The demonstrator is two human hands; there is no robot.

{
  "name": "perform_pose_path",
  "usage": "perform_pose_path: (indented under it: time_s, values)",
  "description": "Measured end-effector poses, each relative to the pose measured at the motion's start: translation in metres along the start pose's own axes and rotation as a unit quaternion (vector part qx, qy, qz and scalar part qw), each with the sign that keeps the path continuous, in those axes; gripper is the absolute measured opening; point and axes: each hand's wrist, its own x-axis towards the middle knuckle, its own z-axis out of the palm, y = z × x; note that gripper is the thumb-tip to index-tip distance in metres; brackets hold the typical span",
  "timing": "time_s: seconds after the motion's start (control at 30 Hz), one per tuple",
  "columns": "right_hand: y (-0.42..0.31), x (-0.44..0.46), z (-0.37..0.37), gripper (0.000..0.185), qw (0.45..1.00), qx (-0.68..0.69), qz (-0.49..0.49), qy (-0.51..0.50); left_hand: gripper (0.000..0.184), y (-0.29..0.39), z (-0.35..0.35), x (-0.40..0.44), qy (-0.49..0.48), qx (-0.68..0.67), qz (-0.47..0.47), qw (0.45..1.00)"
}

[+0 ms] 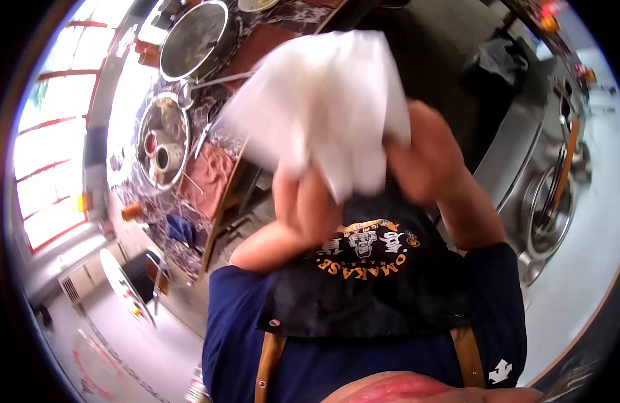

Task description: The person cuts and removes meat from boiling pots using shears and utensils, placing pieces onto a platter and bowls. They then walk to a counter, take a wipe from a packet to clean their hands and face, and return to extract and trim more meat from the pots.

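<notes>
Windows with red frames [51,164] stand at the far left, very bright. Before them is a dark marbled table [189,258], which carries several things. At its far part there is 1 big metal pot [227,30], and a ladle [186,95] is beside it. Nearer is 1 round tray [187,138], and inside it stands a pale pot [167,158] with a dark opening. Just right of the tray lies a reddish-brown cloth [211,176], and a small blue cloth [181,228] is at the near part of the table.

In the middle, 1 white cloth [323,94] is in the air in front of the black apron [363,305], between the 2 hands. It is blurred, with loose folds and spread corners.

The right hand [427,158] holds the cloth at its right edge. Its fingers are curled, and they pinch this edge. The left hand [306,208] touches the cloth from below, on the left side. Its fingertips are blurred and partly covered, so I cannot tell if they are pressed together or pinching.

On the right side, a metal bowl [570,236] with long utensils [567,158] sits near a steel counter [514,144]. Farther away is a black bag [499,59].
</notes>
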Motion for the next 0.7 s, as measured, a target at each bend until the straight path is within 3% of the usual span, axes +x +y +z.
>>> perform_pose_path:
  time_s: [0.03, 0.07, 0.1, 0.13, 0.17, 0.27, 0.3, 0.33, 0.4, 0.47, 0.5, 0.53, 0.6, 0.63, 0.67, 0.7]
  values:
    - [0.035, 0.005, 0.002, 0.038, 0.992, 0.066, 0.016, 0.103, 0.041, -0.003, 0.062, 0.029, -0.059, 0.129, 0.137, 0.98]
    - [0.049, 0.015, -0.003, 0.041, 0.976, 0.143, 0.096, 0.13, 0.041, -0.006, 0.051, 0.051, -0.008, 0.525, 0.277, 0.805]
    - [0.079, 0.019, -0.009, 0.042, 0.973, 0.136, 0.095, 0.158, 0.041, -0.002, 0.056, 0.067, -0.013, 0.302, 0.201, 0.932]
    - [0.089, 0.026, -0.014, 0.042, 0.975, 0.136, 0.097, 0.148, 0.042, 0.002, 0.06, 0.082, -0.023, 0.057, 0.115, 0.991]
    - [0.097, 0.032, -0.019, 0.041, 0.965, 0.199, 0.104, 0.134, 0.051, 0.005, 0.054, 0.092, -0.066, 0.287, 0.197, 0.935]
    - [0.114, 0.047, -0.025, 0.041, 0.942, 0.291, 0.12, 0.118, 0.058, 0.007, 0.043, 0.13, -0.145, 0.235, 0.129, 0.952]
    - [0.121, 0.054, -0.021, 0.043, 0.937, 0.302, 0.101, 0.143, 0.062, 0.019, 0.033, 0.15, -0.21, 0.578, 0.261, 0.744]
    - [0.121, 0.066, -0.019, 0.044, 0.932, 0.312, 0.082, 0.166, 0.063, 0.024, 0.046, 0.16, -0.233, 0.631, 0.317, 0.669]
    - [0.117, 0.082, -0.027, 0.039, 0.931, 0.256, 0.118, 0.233, 0.06, 0.03, 0.053, 0.181, -0.258, 0.609, 0.313, 0.682]
    - [0.128, 0.095, -0.047, 0.033, 0.832, 0.441, 0.175, 0.286, 0.051, 0.034, 0.042, 0.207, -0.291, 0.399, 0.292, 0.819]
    - [0.121, 0.104, -0.055, 0.03, 0.811, 0.48, 0.179, 0.283, 0.046, 0.035, 0.042, 0.218, -0.309, 0.271, 0.338, 0.847]
    - [0.109, 0.109, -0.061, 0.029, 0.812, 0.502, 0.167, 0.246, 0.043, 0.043, 0.042, 0.218, -0.261, 0.165, 0.287, 0.907]
    - [0.067, 0.119, -0.063, 0.027, 0.821, 0.518, 0.183, 0.157, 0.041, 0.062, 0.033, 0.216, -0.156, 0.084, 0.266, 0.948]
    - [0.04, 0.121, -0.056, 0.024, 0.826, 0.518, 0.18, 0.134, 0.042, 0.061, -0.042, 0.251, -0.138, 0.08, 0.195, 0.968]
    - [0.027, 0.121, -0.055, 0.023, 0.883, 0.454, 0.112, -0.029, 0.044, 0.059, -0.117, 0.284, -0.118, 0.072, 0.122, 0.983]
    - [0.014, 0.133, -0.053, 0.023, 0.879, 0.461, 0.116, -0.036, 0.043, 0.083, 0.0, 0.239, -0.113, 0.216, 0.323, 0.914]
